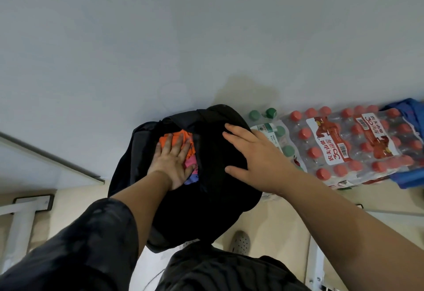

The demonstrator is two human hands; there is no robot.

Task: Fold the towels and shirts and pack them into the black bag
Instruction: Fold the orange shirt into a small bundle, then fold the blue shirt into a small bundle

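Note:
The black bag (218,199) stands on the floor against the wall, its top open on the left side. Inside lie folded cloths: an orange one (181,135) on top, a pink one (190,161) and a purple one (192,178) beneath. My left hand (172,166) presses flat on the orange cloth with straight, spread fingers. My right hand (254,162) rests flat on the bag's black top flap to the right of the opening, fingers straight and thumb spread.
A shrink-wrapped pack of red-capped water bottles (358,146) lies right of the bag, with green-capped bottles (275,130) between. A blue item (408,109) sits at far right. White table legs (20,219) stand at left and lower right. A shoe (239,242) shows below the bag.

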